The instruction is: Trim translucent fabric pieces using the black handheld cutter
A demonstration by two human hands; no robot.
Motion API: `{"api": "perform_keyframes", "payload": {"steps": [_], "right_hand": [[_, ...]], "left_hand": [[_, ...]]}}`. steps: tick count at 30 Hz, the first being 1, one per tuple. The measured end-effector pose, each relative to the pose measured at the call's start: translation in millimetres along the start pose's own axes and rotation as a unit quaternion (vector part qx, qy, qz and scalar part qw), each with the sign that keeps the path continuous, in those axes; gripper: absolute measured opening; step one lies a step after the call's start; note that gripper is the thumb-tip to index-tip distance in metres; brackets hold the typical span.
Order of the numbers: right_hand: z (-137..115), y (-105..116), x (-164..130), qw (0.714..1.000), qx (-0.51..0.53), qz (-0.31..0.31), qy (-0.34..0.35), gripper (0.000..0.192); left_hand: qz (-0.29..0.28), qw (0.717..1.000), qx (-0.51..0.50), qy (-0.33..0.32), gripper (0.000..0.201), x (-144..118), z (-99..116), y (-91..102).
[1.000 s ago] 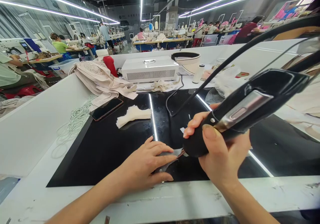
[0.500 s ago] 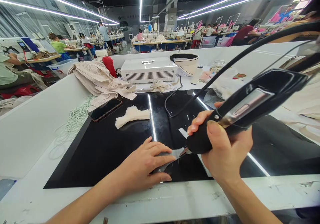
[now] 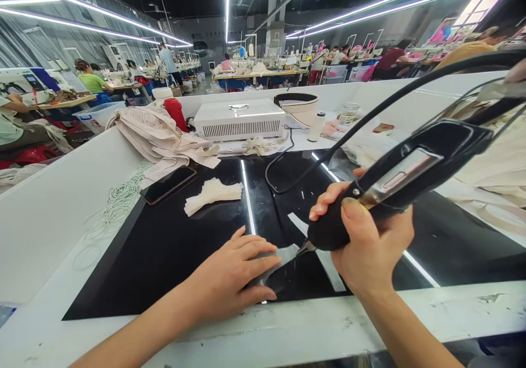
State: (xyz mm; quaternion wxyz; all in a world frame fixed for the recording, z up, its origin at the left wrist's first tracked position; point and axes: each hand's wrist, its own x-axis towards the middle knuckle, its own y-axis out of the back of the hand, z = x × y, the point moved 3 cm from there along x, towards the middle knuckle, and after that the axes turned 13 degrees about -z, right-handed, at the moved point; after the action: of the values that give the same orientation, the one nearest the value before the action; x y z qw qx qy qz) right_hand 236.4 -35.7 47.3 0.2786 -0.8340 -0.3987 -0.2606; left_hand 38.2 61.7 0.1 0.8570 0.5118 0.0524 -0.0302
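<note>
My left hand [image 3: 230,280] lies flat with fingers spread, pressing a small grey fabric piece [image 3: 283,256] onto the glossy black work surface [image 3: 164,247]. My right hand [image 3: 365,247] grips a black handheld cutting tool [image 3: 394,184] with a silver panel. Its metal tip touches the fabric's right edge just beyond my left fingertips. A black cable [image 3: 370,113] runs from the tool up and to the right.
A stack of cream fabric cutouts [image 3: 211,193], a phone [image 3: 167,184] and a pile of beige cloth [image 3: 160,135] lie at the left. A white box unit [image 3: 239,120], a bowl [image 3: 301,108] and a red bottle [image 3: 175,111] stand behind. Other people work at far tables.
The view has tilted slightly. The tool tip stays at the fabric's edge, and a little more of the fabric shows past my left fingers. Both hands keep their hold.
</note>
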Motion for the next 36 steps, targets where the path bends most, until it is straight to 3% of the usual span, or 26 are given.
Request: {"api": "perform_keyframes", "payload": {"steps": [6,12,18,25,30,36], "right_hand": [[-0.8,0.9,0.6,1.000,-0.014,0.008,-0.001,0.036],[0.6,0.8,-1.5,1.000,-0.005,-0.003,-0.001,0.035],[3.5,-0.5,-3.2,1.000,0.000,-0.006,-0.008,0.040],[5.1,-2.6,-2.8,1.000,0.000,-0.016,-0.006,0.033],[2.5,2.1,2.6,1.000,-0.030,-0.003,-0.008,0.037],[-5.0,7.7,6.2,0.996,-0.084,-0.012,-0.002,0.036]], "left_hand": [[0.008,0.998,0.046,-0.048,0.048,20.8,2.2,12.6],[-0.003,0.996,0.079,-0.051,0.050,44.7,-3.1,9.1],[-0.007,0.996,0.083,-0.043,0.054,41.7,-4.8,6.5],[-0.011,0.994,0.104,-0.039,0.053,43.3,-2.5,6.9],[-0.018,0.998,0.043,-0.032,0.053,40.3,-4.9,11.0],[0.085,0.995,-0.003,0.057,0.032,17.0,-21.6,17.4]]}}
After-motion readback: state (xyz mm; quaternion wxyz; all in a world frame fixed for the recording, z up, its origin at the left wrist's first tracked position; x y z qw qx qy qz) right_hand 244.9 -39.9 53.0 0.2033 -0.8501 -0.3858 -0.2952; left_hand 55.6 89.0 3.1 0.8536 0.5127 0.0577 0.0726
